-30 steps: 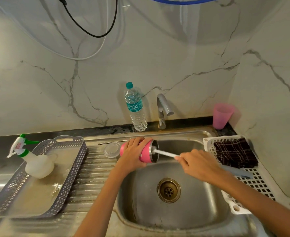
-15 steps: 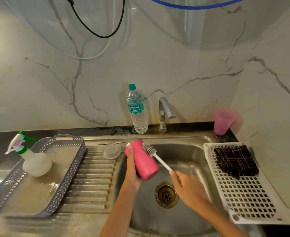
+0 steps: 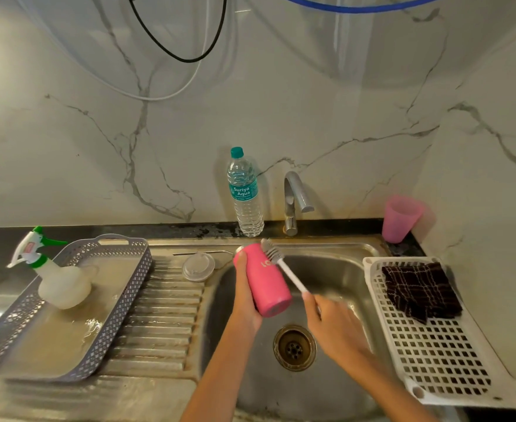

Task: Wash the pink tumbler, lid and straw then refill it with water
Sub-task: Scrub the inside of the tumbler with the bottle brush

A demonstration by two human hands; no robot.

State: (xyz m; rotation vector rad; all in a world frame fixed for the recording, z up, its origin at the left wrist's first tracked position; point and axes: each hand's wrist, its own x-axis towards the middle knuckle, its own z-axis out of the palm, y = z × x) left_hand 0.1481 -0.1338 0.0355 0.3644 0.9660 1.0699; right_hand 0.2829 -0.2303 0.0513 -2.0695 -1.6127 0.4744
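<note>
My left hand [image 3: 244,295] grips the pink tumbler [image 3: 266,280] over the sink, its closed base tilted toward me and its mouth facing away. My right hand [image 3: 331,322] holds the white handle of a bottle brush [image 3: 273,254], whose bristles lie against the tumbler's outer wall near the rim. The clear lid [image 3: 198,267] lies flat on the ribbed drainboard, left of the basin. A thin metal straw [image 3: 203,253] lies just behind the lid.
The sink basin [image 3: 342,269] has its drain [image 3: 295,347] below my hands and a tap [image 3: 293,201] behind. A water bottle [image 3: 244,193] stands beside the tap. A pink cup [image 3: 400,218], a white rack [image 3: 439,345] with a dark cloth [image 3: 419,289], a grey tray [image 3: 68,303] and a spray bottle [image 3: 52,272] flank the basin.
The brush has come out of the tumbler's mouth and now lies on its outside. My left hand turned the tumbler from lying sideways to base toward me.
</note>
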